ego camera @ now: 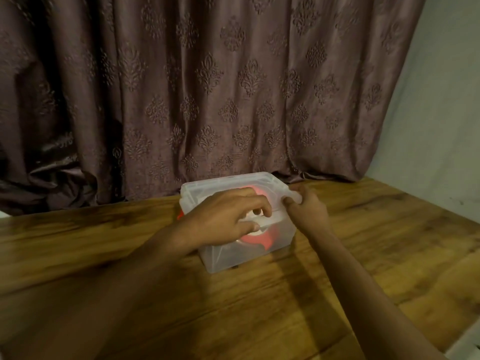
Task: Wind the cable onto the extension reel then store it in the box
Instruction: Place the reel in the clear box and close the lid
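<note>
— Reaching over the box (223,258), is that the left hand (220,219)?
— Yes, palm down on the lid, fingers curled, thumb and forefinger pinching something at the lid's middle; what exactly is too blurred to tell.
— And the right hand (305,209)?
— Pinching the lid's right-side latch.
— Materials?
— Translucent, rectangular plastic box; a round red-and-white extension reel (255,244) shows through it. It sits near the wood-grain table's (104,242) far edge, by an embossed curtain (207,87).
— Any writing?
— None legible.
</note>
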